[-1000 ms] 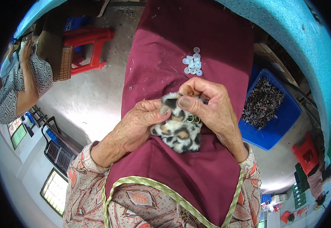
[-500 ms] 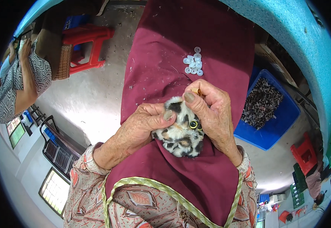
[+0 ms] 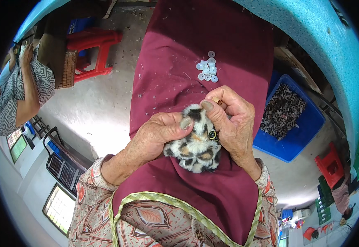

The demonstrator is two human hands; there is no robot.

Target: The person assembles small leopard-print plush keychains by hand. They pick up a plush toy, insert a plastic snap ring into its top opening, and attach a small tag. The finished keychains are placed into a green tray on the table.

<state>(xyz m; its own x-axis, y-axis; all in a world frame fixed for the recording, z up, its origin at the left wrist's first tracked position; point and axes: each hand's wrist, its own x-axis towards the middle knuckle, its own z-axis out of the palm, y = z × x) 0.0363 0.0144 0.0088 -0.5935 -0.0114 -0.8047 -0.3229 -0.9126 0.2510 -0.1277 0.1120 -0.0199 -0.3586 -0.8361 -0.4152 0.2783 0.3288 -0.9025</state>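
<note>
Both my hands hold a small leopard-spotted plush piece over my lap, which is covered by a maroon apron. My left hand grips its left side with the thumb on top. My right hand wraps its right side, thumb pressing the top edge. A round yellow-and-black toy eye sits in the fur by my right palm. Several small white plastic washers lie on the apron beyond my hands.
A blue crate of spotted fabric pieces stands on the floor at right. A red plastic stool stands at upper left, another red stool at lower right. A second person in a patterned shirt sits at far left.
Both hands with the plush piece have drifted slightly lower. My right thumb has shifted on its top edge, and the yellow toy eye now shows more plainly.
</note>
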